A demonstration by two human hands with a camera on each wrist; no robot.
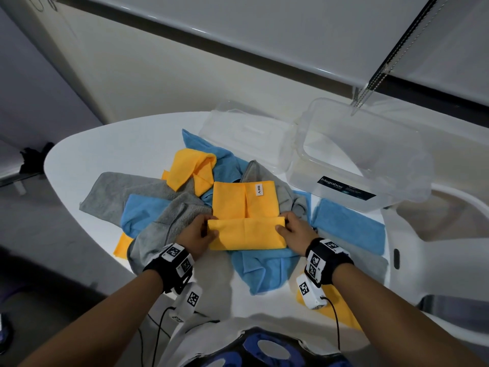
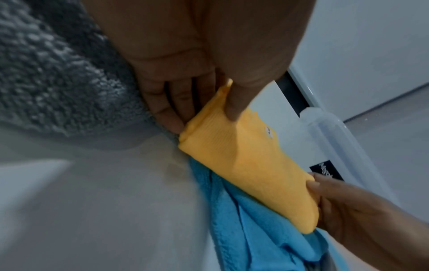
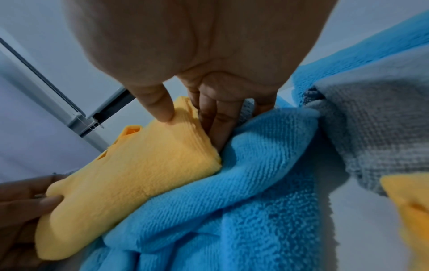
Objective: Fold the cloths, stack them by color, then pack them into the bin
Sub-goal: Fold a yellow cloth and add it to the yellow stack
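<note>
An orange cloth (image 1: 244, 207) with a white label lies partly folded on the pile in the middle of the white table (image 1: 79, 160). Its near edge is turned over into a flap (image 1: 247, 233). My left hand (image 1: 198, 234) pinches the flap's left end, thumb on top (image 2: 234, 102). My right hand (image 1: 293, 231) pinches its right end (image 3: 162, 110). The same orange cloth (image 2: 250, 165) (image 3: 130, 183) rests on a blue cloth (image 1: 262, 268) (image 3: 255, 183). The clear plastic bin (image 1: 365, 165) stands at the back right, holding no cloths.
Loose grey (image 1: 127, 189), blue (image 1: 143, 207) and orange (image 1: 189, 168) cloths are heaped to the left and behind. A folded blue cloth (image 1: 349, 226) lies flat on the right. The bin's clear lid (image 1: 246, 133) lies behind the pile. A further orange cloth (image 1: 341, 311) lies near my right wrist.
</note>
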